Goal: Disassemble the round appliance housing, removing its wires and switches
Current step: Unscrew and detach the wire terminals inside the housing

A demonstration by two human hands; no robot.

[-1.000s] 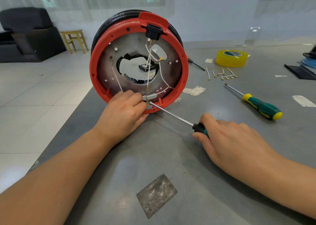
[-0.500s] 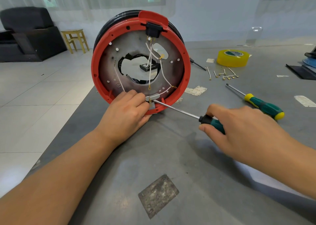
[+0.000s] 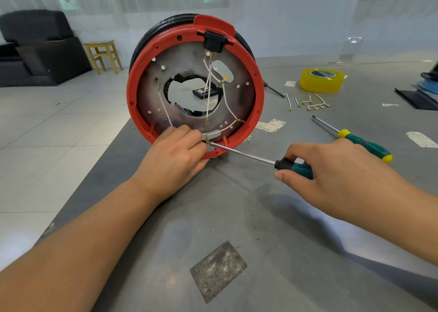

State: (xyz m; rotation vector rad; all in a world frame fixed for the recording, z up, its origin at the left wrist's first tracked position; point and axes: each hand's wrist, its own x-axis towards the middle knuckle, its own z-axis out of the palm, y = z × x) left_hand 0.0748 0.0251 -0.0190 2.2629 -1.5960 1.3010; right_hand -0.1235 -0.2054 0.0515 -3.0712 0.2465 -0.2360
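The round appliance housing [image 3: 142,70], red-rimmed with a black body behind and a grey metal plate inside, stands on edge on the grey table. White wires [image 3: 228,106] run from a black switch block [image 3: 214,42] at its top down to the bottom rim. My left hand [image 3: 176,155] rests at the bottom rim and pinches a brass wire terminal [image 3: 207,142] there. My right hand [image 3: 331,176] grips the green-black handle of a screwdriver [image 3: 244,154], whose tip touches that terminal.
A second screwdriver [image 3: 362,143] with a green-yellow handle lies to the right. Several short removed wires [image 3: 308,103] lie behind it, near a yellow tape roll [image 3: 321,80]. The table's left edge [image 3: 94,167] runs beside my left arm. A stool [image 3: 103,55] and black armchair stand on the floor.
My right hand with the screwdriver drew back to the right and lifted a little, with the tip staying at the terminal. The left hand stayed at the rim.
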